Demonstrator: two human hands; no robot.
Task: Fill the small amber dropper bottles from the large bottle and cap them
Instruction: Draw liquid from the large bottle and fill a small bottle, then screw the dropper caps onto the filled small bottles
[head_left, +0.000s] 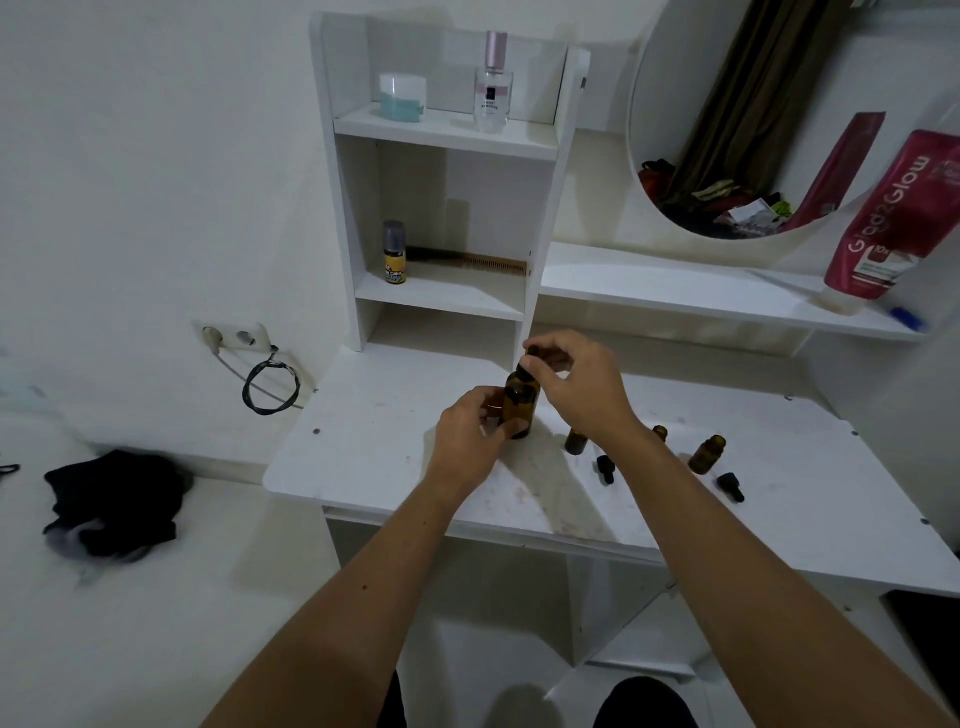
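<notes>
While hands (519, 410) grip one large bottle (521, 402), three small bottles (706, 454) stand.

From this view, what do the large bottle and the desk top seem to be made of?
Large bottle: probably amber glass, though plastic is possible; it is translucent brown with a slight gloss. Desk top: likely white laminated board, matte and smooth, with thin flat edges and faint stains.

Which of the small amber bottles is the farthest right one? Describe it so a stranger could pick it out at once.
Start at the white desk below the round mirror and look right of the person's right hand. Three small amber bottles stand there, all uncapped. The wanted small bottle is the rightmost, fully in view between two loose black dropper caps, unlike the two partly hidden behind the forearm.
</notes>
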